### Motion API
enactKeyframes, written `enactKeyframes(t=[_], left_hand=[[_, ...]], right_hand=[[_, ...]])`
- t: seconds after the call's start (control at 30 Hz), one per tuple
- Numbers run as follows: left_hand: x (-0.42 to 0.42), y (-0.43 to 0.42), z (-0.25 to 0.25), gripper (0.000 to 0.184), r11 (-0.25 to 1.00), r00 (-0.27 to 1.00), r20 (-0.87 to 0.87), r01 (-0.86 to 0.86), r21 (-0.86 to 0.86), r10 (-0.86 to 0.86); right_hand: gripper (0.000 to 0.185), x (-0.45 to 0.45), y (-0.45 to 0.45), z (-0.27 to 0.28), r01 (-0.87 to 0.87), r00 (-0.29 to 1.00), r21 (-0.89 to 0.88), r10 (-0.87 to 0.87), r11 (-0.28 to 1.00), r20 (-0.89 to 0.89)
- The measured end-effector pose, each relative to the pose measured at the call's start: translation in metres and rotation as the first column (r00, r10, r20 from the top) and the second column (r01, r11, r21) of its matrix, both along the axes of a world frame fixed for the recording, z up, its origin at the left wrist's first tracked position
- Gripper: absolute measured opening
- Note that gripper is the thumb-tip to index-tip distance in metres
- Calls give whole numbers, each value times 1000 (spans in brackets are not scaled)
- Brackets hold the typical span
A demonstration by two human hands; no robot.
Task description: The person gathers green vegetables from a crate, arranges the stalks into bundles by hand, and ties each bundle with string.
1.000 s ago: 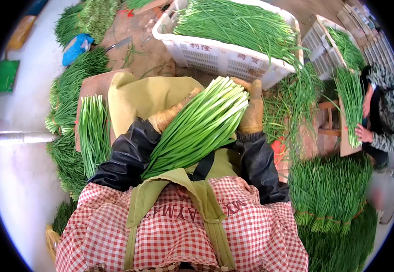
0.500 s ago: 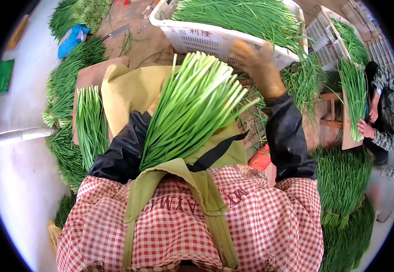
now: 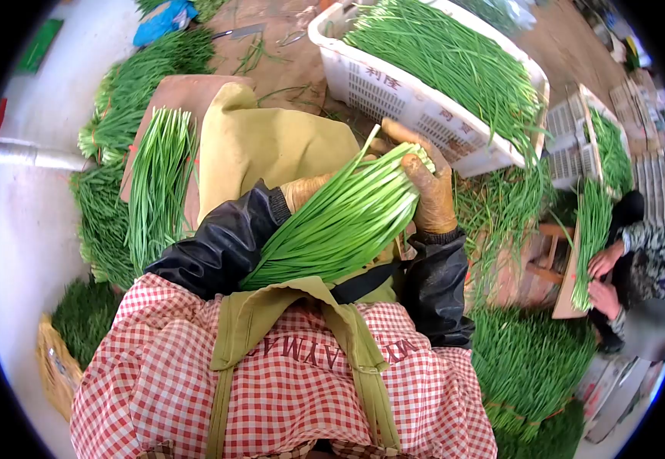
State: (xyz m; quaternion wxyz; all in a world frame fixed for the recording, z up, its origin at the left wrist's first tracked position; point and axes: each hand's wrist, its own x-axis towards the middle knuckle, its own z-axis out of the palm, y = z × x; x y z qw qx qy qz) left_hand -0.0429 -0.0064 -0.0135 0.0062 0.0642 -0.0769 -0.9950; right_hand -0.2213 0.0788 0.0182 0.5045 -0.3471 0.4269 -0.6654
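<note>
A loose bunch of garlic chives [image 3: 340, 218] lies slantwise over my lap, its pale cut ends pointing up and right. My left hand [image 3: 302, 191], in a tan glove, supports the bunch from behind; most of its fingers are hidden by the stalks. Cupped around the pale ends is my gloved right hand [image 3: 432, 187], thumb in front and fingers at the far side. Beside my left arm, another bunch of chives [image 3: 160, 180] rests on a brown board [image 3: 183, 92].
A white plastic crate [image 3: 382, 80] heaped with chives stands ahead. Bundled chives [image 3: 110, 203] line the left; more bundles [image 3: 531, 359] stand at the right. A knife [image 3: 244, 31] lies on the floor. At far right a co-worker's hands [image 3: 606, 279] handle chives on a board.
My right hand has come down from beside the crate onto the bunch's cut ends. The bunch has tilted further to the right. The whole view has shifted.
</note>
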Motion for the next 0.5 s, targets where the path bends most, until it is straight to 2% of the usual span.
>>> enactKeyframes(t=[0.07, 0.1, 0.17, 0.2, 0.23, 0.27, 0.3, 0.33, 0.37, 0.43, 0.5], left_hand=[[2, -6, -3, 38, 1000, 1000, 4, -8, 9, 8], [6, -6, -5, 38, 1000, 1000, 8, -12, 22, 12], [10, -3, -7, 38, 999, 1000, 11, 3, 37, -4], [12, -2, 11, 38, 999, 1000, 4, -6, 47, 6], [15, -3, 42, 38, 980, 983, 166, -41, -195, 74], [17, -3, 58, 38, 903, 936, 305, -28, -430, 174], [14, -3, 57, 38, 903, 937, 300, -32, -428, 176], [8, -4, 55, 38, 509, 911, 318, 149, -848, 262], [1, -6, 52, 39, -69, 896, 270, 312, -947, 353], [-3, 9, 29, 34, -293, 917, 40, 167, -941, 396], [-6, -5, 35, 37, -16, 966, 160, 167, -986, 201]], right_hand=[[37, 1, -1, -2, -53, 993, 40, 48, 998, 110], [37, 3, -1, -3, -84, 991, 58, 77, 995, 108], [33, 2, 1, -5, 23, 998, 47, -26, 999, 63], [33, 0, 3, -9, 24, 997, 65, -28, 998, 72], [33, -1, 5, -12, 16, 998, 74, -20, 997, 66], [33, -2, 6, -14, 36, 997, 95, -42, 995, 60], [34, -3, 6, -17, 59, 996, 112, -65, 992, 53], [35, -3, 6, -23, 64, 994, 131, -75, 989, 83], [38, -3, 7, -19, 4, 998, 92, -10, 996, 64], [40, 8, 0, -15, 50, 995, -47, -46, 998, 90], [43, 6, 1, -17, -58, 977, -64, 70, 996, 204]])
